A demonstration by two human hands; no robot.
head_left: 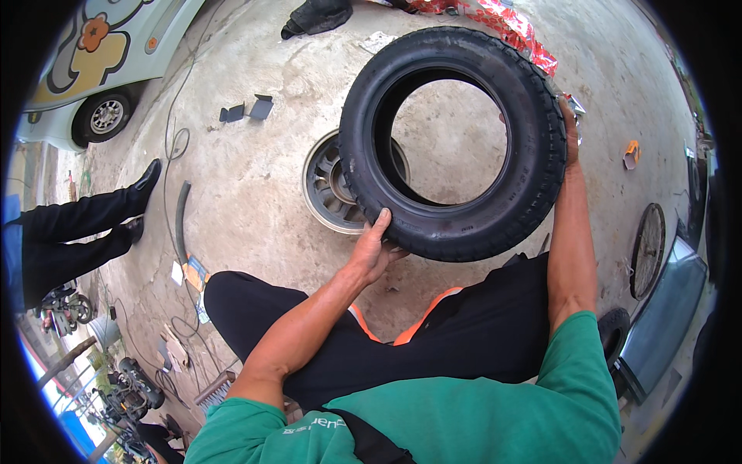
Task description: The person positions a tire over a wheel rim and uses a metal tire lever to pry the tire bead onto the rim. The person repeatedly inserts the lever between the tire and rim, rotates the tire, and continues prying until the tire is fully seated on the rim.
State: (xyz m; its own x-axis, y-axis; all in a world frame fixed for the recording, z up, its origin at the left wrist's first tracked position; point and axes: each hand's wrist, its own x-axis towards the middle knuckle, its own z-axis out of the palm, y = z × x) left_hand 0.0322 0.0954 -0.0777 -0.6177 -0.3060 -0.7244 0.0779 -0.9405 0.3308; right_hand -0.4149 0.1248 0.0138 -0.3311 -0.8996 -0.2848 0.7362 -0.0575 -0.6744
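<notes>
A black rubber tyre [464, 228] with chunky tread is held up in front of my knees, its open centre showing the concrete behind. My left hand [376, 251] grips its lower left edge, thumb on the sidewall and fingers underneath. At the upper right, my right hand [570, 135] is wrapped round the tread, its fingers mostly hidden behind the tyre. Past the tyre's left side, a metal wheel rim [318, 182] with a spoked centre lies flat on the floor, partly covered by the tyre.
A person's legs [85, 224] stretch in from the left, near a black hose [182, 220] and loose cables. A painted vehicle [116, 62] stands at upper left. Small dark boxes [260, 107] lie beyond the rim. At right are a spoked wheel [648, 251] and a glass-like panel [665, 317].
</notes>
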